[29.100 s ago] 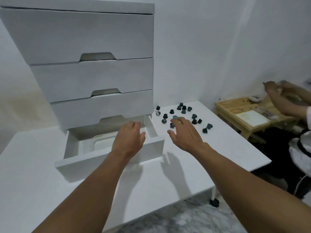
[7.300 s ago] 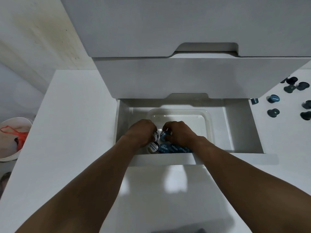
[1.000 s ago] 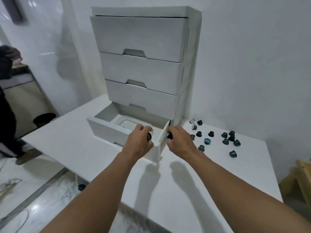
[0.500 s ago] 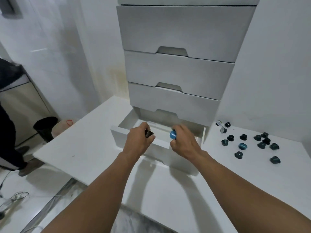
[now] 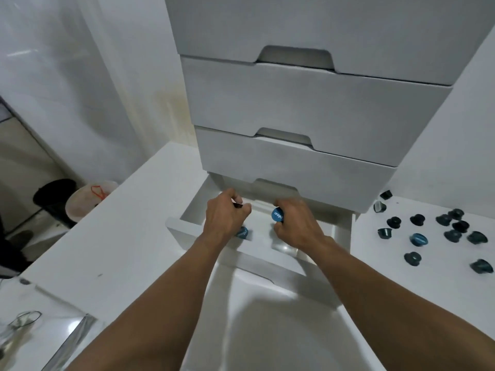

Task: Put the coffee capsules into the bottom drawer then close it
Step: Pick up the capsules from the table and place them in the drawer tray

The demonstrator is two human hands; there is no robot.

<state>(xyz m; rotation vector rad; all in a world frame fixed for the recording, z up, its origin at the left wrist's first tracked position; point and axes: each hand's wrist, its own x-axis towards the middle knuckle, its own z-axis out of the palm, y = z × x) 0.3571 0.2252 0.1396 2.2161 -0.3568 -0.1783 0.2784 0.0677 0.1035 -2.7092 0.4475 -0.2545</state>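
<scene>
while the bottom drawer (image 5: pixel 184 231) sits open at frame centre, the left hand (image 5: pixel 223 215) pinches a dark capsule (image 5: pixel 237 205) above it and the right hand (image 5: pixel 297 226) grips a blue capsule (image 5: pixel 277 215); one teal capsule (image 5: pixel 242 232) lies inside, and loose capsules (image 5: pixel 418 239) dot the table (image 5: pixel 120 250) at the right edge.

Cool, even light from above is filling the scene. Forearms are throwing faint grey shadows on the table (image 5: pixel 112 253) nearer the viewer than the fingers. Glare is shining on the clear tray (image 5: pixel 285 247) just under the fingers (image 5: pixel 288 204) of the right hand (image 5: pixel 297 227); lettering on the blue capsule (image 5: pixel 277 215) between them is smearing. Drawer fronts (image 5: pixel 294 108) above the fingers are bowing.
</scene>
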